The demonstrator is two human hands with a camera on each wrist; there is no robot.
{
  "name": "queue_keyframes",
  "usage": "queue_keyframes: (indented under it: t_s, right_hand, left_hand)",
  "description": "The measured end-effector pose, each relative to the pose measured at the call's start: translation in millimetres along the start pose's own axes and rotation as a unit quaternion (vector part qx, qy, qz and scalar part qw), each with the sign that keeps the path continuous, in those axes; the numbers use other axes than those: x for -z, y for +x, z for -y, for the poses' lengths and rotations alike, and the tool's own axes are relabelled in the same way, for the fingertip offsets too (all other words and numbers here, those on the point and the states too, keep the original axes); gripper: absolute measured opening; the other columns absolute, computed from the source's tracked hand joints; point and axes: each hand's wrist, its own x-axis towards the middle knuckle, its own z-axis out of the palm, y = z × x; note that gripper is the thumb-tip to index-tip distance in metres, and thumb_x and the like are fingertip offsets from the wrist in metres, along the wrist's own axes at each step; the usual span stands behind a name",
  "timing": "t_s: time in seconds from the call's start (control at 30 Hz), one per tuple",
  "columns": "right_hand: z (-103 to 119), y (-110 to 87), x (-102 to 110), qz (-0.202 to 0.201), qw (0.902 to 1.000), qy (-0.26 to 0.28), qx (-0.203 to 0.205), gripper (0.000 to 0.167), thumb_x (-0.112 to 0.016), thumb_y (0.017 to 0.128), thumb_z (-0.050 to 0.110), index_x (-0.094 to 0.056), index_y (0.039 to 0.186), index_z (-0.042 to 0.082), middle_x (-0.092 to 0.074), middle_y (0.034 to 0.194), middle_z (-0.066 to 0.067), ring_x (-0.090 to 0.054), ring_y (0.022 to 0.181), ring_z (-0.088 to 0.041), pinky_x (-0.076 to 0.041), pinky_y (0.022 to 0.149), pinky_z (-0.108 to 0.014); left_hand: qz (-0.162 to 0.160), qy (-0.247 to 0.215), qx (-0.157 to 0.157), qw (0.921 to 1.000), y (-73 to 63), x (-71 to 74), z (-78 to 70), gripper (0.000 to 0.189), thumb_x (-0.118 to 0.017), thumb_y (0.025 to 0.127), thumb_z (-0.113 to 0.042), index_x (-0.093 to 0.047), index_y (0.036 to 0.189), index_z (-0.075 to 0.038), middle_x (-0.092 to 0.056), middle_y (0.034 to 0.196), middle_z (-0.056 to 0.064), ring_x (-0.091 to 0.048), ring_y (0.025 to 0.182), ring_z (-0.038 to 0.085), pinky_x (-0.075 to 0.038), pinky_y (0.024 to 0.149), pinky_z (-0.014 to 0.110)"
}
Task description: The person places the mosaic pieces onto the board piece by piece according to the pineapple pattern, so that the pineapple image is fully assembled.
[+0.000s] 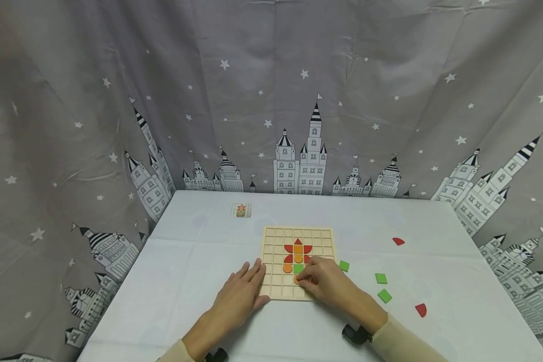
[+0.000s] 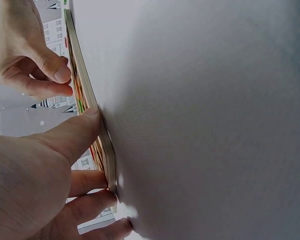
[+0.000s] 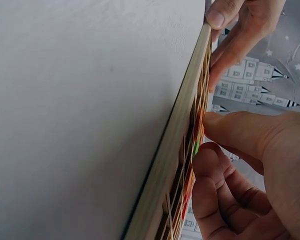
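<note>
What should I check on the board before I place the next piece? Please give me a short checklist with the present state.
1. Board steadied: ok, the left hand touches its left side.
2. Orange piece seated in its cell: cannot tell, the right hand partly covers it.
3. Card uncovered: ok, it lies beyond the board, to the left.
4. Pattern matches the card: cannot tell, the card's picture is too small.
5. All pieces on the board: not ok, three green squares and two red pieces lie to its right.
</note>
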Motion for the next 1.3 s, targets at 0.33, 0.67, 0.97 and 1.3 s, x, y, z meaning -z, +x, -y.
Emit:
queue_keyframes:
  t_s: [0.33,0.67,0.97,1.3]
  right_hand:
    - [-16,-11.6,20,-0.025,0.9979,0.018,-0.057,0.015,-0.092,0.097,0.005,-0.091,0.112,0.009,-0.078,0.101,0.0,-0.059,0.08,-0.001,-0.053,0.069,-0.018]
    - [-43,-28.1,45,-0.026,0.9934,-0.008,-0.111,0.042,-0.103,0.09,0.02,-0.088,0.129,0.012,-0.076,0.117,-0.004,-0.06,0.089,-0.012,-0.052,0.076,-0.022]
    - [-70,-40.5,58,-0.001,0.9885,-0.005,-0.151,0.07,-0.108,0.085,0.036,-0.08,0.145,0.014,-0.073,0.13,-0.006,-0.06,0.097,-0.014,-0.05,0.076,-0.023]
    - [-78,-44.4,61,0.028,0.9817,-0.002,-0.188,0.069,-0.107,0.086,0.032,-0.08,0.147,0.012,-0.074,0.129,-0.005,-0.058,0.097,-0.015,-0.048,0.074,-0.022]
  left_hand:
    - [-0.002,0.001,0.0,1.0,0.8,1.4,-1.7,0.079,-0.086,0.106,-0.041,-0.058,0.168,0.0,-0.052,0.181,0.021,-0.054,0.165,0.053,-0.051,0.124,0.08]
    - [-0.004,0.004,-0.003,1.0,0.2,1.9,-2.4,0.079,-0.086,0.107,-0.04,-0.059,0.168,0.001,-0.053,0.18,0.021,-0.055,0.164,0.054,-0.052,0.123,0.081]
    - [0.001,0.006,0.002,1.0,-0.3,2.8,-3.5,0.08,-0.085,0.107,-0.041,-0.057,0.169,0.0,-0.052,0.181,0.021,-0.054,0.165,0.054,-0.051,0.124,0.08]
    - [0.006,0.008,0.008,0.9999,0.0,2.1,-4.1,0.081,-0.085,0.107,-0.043,-0.057,0.17,-0.001,-0.051,0.182,0.02,-0.053,0.166,0.053,-0.051,0.125,0.079]
